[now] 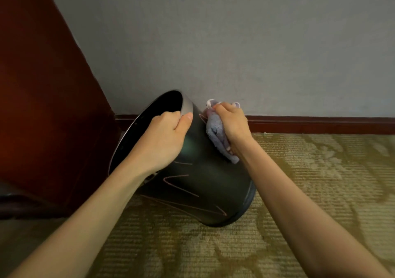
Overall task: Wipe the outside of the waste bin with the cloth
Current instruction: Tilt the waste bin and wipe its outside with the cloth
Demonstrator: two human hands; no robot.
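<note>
A dark round waste bin [205, 183] with a silver rim is tipped to the left on the carpet, its mouth facing up and left. Thin pale zigzag lines mark its side. My left hand [164, 136] grips the rim, fingers inside and thumb on the outside. My right hand [232, 123] holds a crumpled pale lilac cloth [215, 134] and presses it against the bin's upper right side, near the rim. The bin's far side and its inside are hidden.
A grey wall with a dark red skirting board [320, 124] runs behind the bin. A dark reddish wooden panel [42, 85] stands close on the left. A patterned olive carpet [310, 181] covers the floor to the right and front.
</note>
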